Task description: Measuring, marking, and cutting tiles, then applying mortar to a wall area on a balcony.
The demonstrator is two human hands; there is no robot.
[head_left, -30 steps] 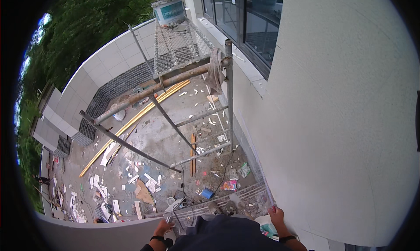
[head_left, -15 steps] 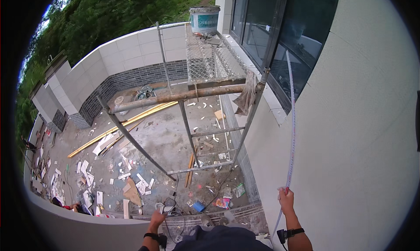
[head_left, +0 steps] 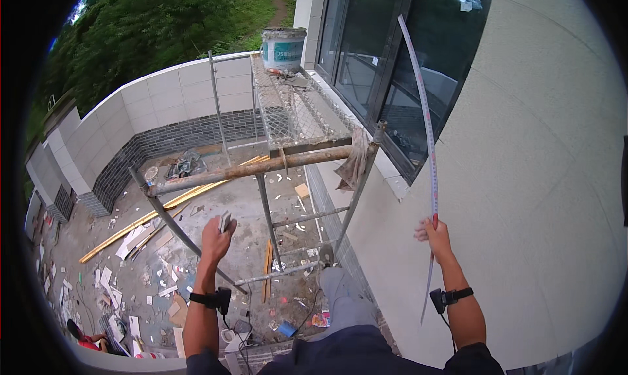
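My right hand (head_left: pixel 437 239) grips a long thin white strip (head_left: pixel 428 123) with small coloured markings along it. The strip rises in a slight bend past the dark window, and its thin tail hangs below my hand. Something small and red shows at my fingers on the strip. My left hand (head_left: pixel 216 244), raised over the yard, is closed round a small flat grey object (head_left: pixel 226 222) whose kind I cannot make out. One of my feet (head_left: pixel 326 255) is at the lower bars of the metal scaffold (head_left: pixel 261 169).
A white and teal bucket (head_left: pixel 284 51) stands on the mesh platform (head_left: pixel 294 117). A rag (head_left: pixel 355 162) hangs on the scaffold's right post. Yellow bars (head_left: pixel 111 246) and scattered scraps cover the ground below. Another person (head_left: pixel 88 340) is at the lower left. A window (head_left: pixel 418 81) breaks the pale wall at right.
My left hand has risen and moved forward from low near my body. My right hand has moved up with the strip, whose lower end now hangs free. My leg has stepped forward toward the scaffold.
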